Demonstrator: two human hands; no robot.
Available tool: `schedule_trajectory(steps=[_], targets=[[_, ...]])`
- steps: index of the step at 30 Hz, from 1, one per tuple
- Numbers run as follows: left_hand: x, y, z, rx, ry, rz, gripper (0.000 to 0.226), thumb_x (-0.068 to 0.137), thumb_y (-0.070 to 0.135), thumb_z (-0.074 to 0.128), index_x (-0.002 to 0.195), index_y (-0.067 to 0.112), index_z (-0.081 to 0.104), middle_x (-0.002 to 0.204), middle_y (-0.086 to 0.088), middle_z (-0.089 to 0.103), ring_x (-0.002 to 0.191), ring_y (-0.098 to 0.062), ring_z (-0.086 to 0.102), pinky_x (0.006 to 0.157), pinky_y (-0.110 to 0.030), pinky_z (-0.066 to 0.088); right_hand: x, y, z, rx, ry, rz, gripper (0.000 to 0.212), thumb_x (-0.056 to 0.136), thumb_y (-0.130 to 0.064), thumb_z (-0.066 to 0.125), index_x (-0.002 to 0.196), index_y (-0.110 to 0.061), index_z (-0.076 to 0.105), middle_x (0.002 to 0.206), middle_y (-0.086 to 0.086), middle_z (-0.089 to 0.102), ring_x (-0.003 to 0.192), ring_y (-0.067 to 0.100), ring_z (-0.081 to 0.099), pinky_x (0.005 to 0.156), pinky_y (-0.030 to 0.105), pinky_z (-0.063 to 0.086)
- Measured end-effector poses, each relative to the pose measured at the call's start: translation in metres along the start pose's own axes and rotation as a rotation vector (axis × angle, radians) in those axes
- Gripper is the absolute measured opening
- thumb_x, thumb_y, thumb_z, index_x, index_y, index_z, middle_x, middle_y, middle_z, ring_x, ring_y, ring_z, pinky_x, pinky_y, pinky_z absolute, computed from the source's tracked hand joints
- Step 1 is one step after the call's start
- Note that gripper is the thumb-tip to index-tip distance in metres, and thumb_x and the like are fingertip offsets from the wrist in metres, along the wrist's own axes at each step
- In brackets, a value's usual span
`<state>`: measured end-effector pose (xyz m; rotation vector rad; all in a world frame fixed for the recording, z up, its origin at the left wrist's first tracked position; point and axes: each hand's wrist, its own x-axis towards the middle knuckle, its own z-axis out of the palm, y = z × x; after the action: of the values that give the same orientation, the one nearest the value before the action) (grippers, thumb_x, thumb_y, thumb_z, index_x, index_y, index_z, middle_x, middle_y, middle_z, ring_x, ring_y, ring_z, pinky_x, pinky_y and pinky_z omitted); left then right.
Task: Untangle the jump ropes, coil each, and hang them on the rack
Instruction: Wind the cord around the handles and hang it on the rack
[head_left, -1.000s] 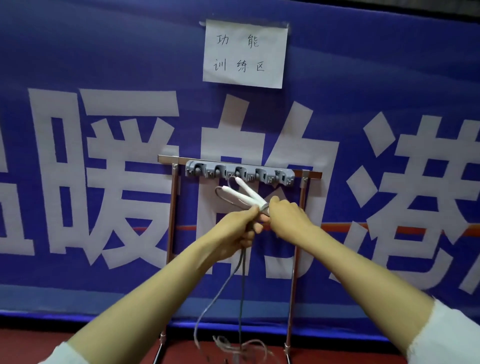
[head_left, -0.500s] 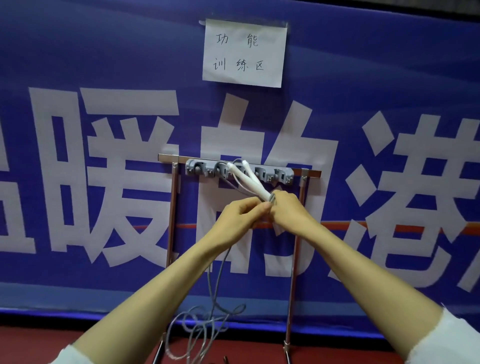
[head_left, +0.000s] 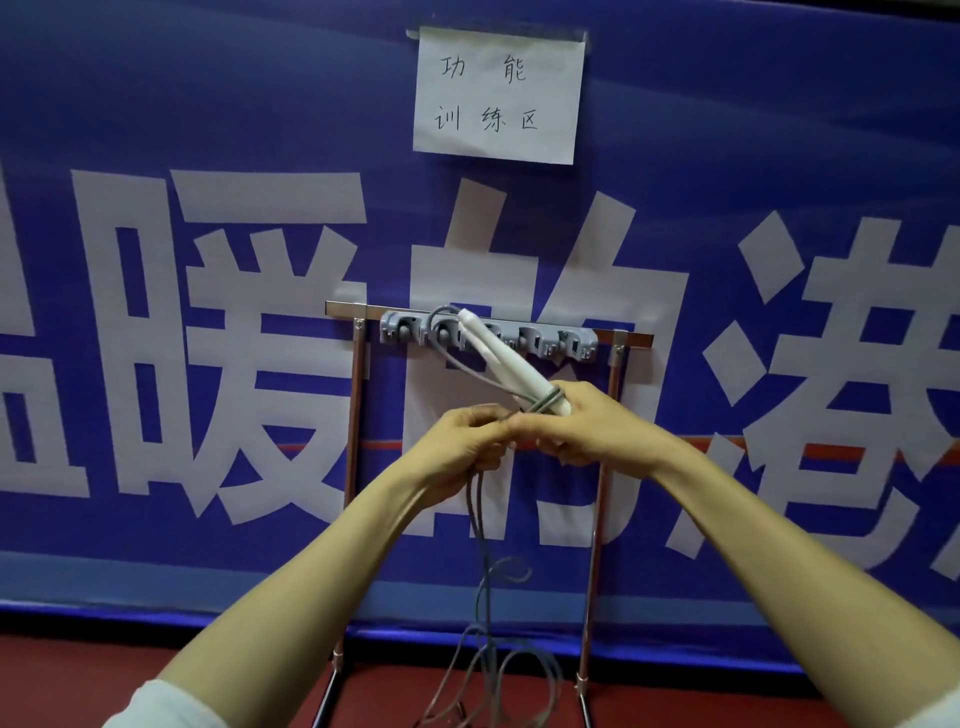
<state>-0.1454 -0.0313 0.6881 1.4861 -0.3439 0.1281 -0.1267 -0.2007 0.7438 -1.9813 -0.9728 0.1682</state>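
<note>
– jump rope (head_left: 479, 519), where?
– held up in front of the rack (head_left: 540, 340). white handles (head_left: 498, 353) paired, tilted up-left, tips over the grey hook strip. cord (head_left: 548, 402) wound round their lower end.
– hands?
– together, touching. right hand (head_left: 592, 426) clamped round the handles' base, left hand (head_left: 467, 441) pinching the cord just beside it.
– below?
– loose loops hanging to the red floor (head_left: 208, 670) between the copper legs (head_left: 353, 415). blue banner (head_left: 208, 104) behind, paper sign (head_left: 498, 96) above.
</note>
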Motion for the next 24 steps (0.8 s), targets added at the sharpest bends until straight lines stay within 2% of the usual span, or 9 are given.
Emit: schedule_trajectory(steps=[4,7,10,15,16,18,19,21,24], targets=[[0.003,-0.003,0.005,-0.040,0.026,0.001,0.022,0.076,0.030,0.067,0.074,0.012,0.056,0.056,0.005,0.048,0.044,-0.004,0.027,0.044,-0.015,0.024,0.002,0.002,0.005,0.173,0.082,0.039,0.051,0.082,-0.060,0.052,0.090,-0.010,0.054,0.055,0.003,0.051,0.041,0.011,0.034,0.040,0.021,0.024],[0.002,-0.005,0.004,-0.027,-0.008,0.017,0.023,0.077,0.030,0.065,0.074,0.013,0.050,0.054,0.007,0.050,0.044,-0.004,0.026,0.042,-0.015,0.025,0.001,0.006,0.005,0.250,0.087,0.019,0.040,0.095,-0.049,0.045,0.084,-0.011,0.052,0.052,0.002,0.049,0.039,0.010,0.032,0.038,0.020,0.021],[0.000,-0.007,-0.002,-0.075,-0.092,-0.030,0.017,0.081,0.026,0.062,0.084,0.010,0.057,0.057,0.005,0.046,0.046,-0.005,0.028,0.047,-0.015,0.026,-0.003,0.007,0.000,0.341,0.052,0.001,0.039,0.094,-0.047,0.046,0.081,-0.010,0.050,0.051,0.003,0.045,0.040,0.012,0.030,0.039,0.022,0.018],[0.002,-0.016,-0.021,0.111,-0.222,-0.049,0.008,0.081,0.018,0.067,0.076,0.020,0.073,0.074,0.001,0.063,0.072,-0.013,0.055,0.075,-0.027,0.046,-0.017,-0.006,-0.008,0.317,-0.248,0.045,0.035,0.090,-0.045,0.053,0.100,-0.012,0.045,0.059,0.004,0.046,0.045,0.011,0.035,0.042,0.023,0.021],[0.003,-0.012,-0.028,0.175,-0.172,-0.061,0.005,0.077,0.019,0.074,0.081,0.022,0.074,0.081,0.000,0.068,0.080,-0.017,0.062,0.080,-0.030,0.051,-0.021,-0.008,-0.006,0.284,-0.330,0.067,0.034,0.090,-0.043,0.052,0.100,-0.011,0.047,0.061,0.002,0.048,0.046,0.010,0.036,0.042,0.022,0.023],[0.010,-0.002,-0.044,0.357,-0.147,-0.054,0.026,0.074,0.023,0.081,0.098,0.022,0.071,0.102,-0.008,0.070,0.100,-0.029,0.065,0.089,-0.041,0.053,-0.026,-0.010,-0.001,0.248,-0.455,0.114,0.032,0.093,-0.045,0.050,0.094,-0.014,0.048,0.062,0.002,0.043,0.049,0.010,0.034,0.045,0.024,0.022],[0.014,0.006,-0.046,0.427,-0.261,-0.013,0.021,0.081,0.015,0.074,0.100,0.022,0.069,0.102,-0.008,0.070,0.098,-0.029,0.066,0.085,-0.039,0.053,-0.028,-0.010,0.000,0.251,-0.484,0.140,0.031,0.093,-0.046,0.049,0.089,-0.015,0.048,0.061,0.002,0.041,0.049,0.010,0.032,0.046,0.024,0.021],[0.017,0.030,-0.045,0.501,-0.415,0.000,0.035,0.083,-0.011,0.062,0.093,0.022,0.072,0.090,0.001,0.073,0.082,-0.014,0.069,0.074,-0.025,0.054,-0.030,-0.006,0.000,0.261,-0.518,0.207,0.032,0.091,-0.047,0.049,0.085,-0.016,0.046,0.059,0.001,0.039,0.049,0.010,0.028,0.046,0.023,0.020],[0.017,0.062,-0.024,0.574,-0.534,0.007,0.014,0.077,0.000,0.074,0.082,0.013,0.075,0.078,0.000,0.073,0.071,-0.012,0.067,0.071,-0.023,0.053,-0.028,0.003,0.009,0.199,-0.630,0.344,0.034,0.089,-0.050,0.049,0.080,-0.018,0.045,0.056,-0.002,0.039,0.047,0.010,0.024,0.044,0.020,0.019]])
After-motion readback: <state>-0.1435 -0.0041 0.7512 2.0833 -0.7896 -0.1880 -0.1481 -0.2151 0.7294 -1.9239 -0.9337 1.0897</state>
